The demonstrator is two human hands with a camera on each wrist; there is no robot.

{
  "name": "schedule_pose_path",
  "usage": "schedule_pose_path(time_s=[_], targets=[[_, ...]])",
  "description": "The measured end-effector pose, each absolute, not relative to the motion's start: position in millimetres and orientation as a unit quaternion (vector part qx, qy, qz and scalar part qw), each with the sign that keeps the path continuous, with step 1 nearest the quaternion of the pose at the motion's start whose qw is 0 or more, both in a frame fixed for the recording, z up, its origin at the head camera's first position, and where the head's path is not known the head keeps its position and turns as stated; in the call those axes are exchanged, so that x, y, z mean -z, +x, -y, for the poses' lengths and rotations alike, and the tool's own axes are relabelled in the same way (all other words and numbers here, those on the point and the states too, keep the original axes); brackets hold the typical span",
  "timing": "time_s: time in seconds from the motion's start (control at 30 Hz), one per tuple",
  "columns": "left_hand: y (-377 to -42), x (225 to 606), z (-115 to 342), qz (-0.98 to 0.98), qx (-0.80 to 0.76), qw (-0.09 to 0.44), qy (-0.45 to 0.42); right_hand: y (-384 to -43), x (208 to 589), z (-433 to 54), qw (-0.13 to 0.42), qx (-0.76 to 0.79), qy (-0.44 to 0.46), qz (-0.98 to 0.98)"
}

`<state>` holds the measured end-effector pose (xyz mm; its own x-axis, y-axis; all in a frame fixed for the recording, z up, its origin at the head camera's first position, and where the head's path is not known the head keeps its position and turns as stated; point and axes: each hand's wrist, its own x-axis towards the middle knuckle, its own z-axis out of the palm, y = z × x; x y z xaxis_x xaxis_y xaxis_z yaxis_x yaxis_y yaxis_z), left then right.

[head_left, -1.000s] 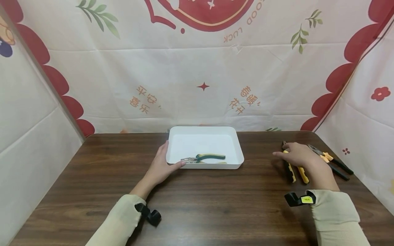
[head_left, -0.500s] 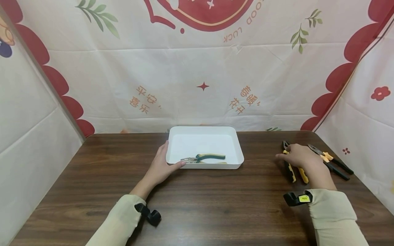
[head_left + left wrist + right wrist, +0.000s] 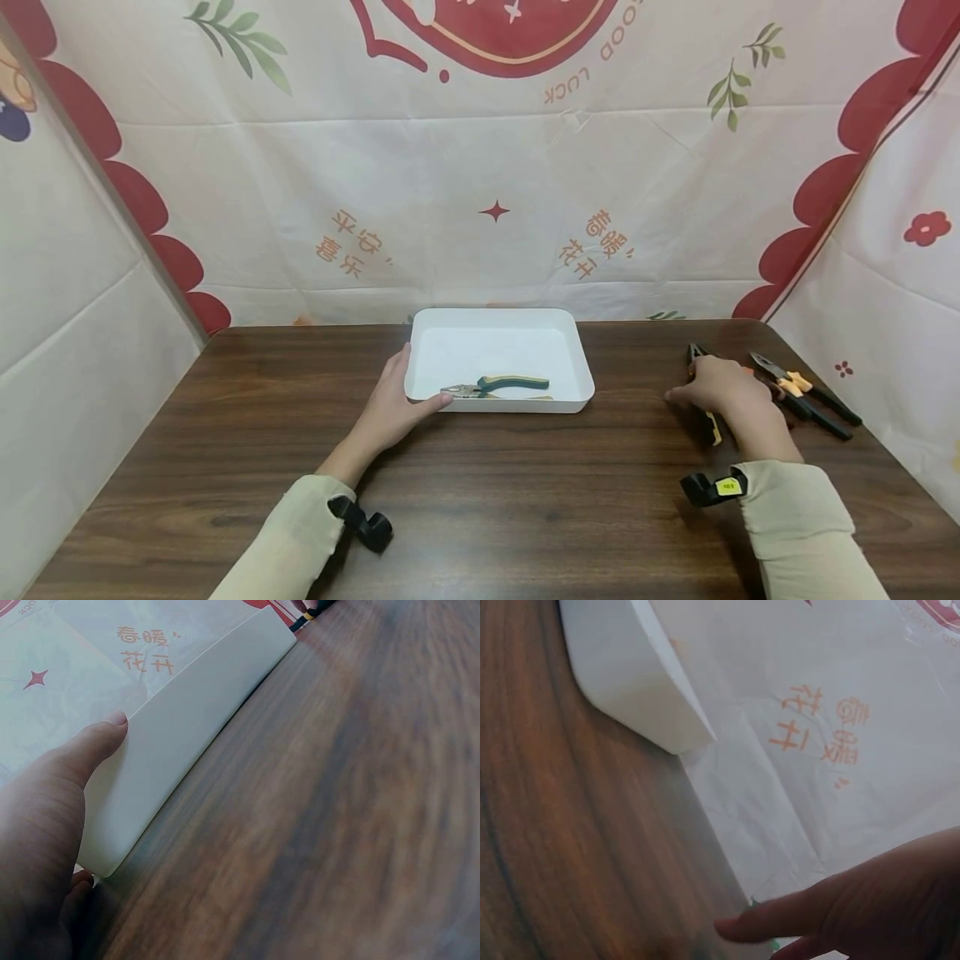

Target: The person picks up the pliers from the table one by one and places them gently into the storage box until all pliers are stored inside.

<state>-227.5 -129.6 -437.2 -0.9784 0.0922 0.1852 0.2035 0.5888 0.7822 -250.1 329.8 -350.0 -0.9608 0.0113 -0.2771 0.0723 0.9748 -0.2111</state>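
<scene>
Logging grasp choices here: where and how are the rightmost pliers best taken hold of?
Probably across both handles of the rightmost pliers, at the orange sections, from above on the near side. They lie flat, jaws pointing away and handles splayed toward the near right, so the span is narrower there than at the ends.

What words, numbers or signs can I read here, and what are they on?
"平安喜乐": back cloth, left of the small red star.
"春暖花开": back cloth, right of that star.
"LUCK": back cloth, higher up, letters flipped.
"OOD": back cloth, above "LUCK".
Yellow label on the right wrist's black device: too small to read.
White tray: none visible.
</scene>
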Motion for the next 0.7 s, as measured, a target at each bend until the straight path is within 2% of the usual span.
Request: schedule_pose_path(time_s=[0.37, 0.7], targets=[[-227.6, 437.3, 129.3, 0.888, 0.447, 0.064, -0.086, -255.4, 361.6, -327.5, 0.126, 0.096, 0.027, -0.987], [-227.2, 436.4, 129.3, 0.888, 0.447, 0.062, -0.084, -253.0, 357.1, -329.7, 0.105, 0.089, 0.061, -0.989]])
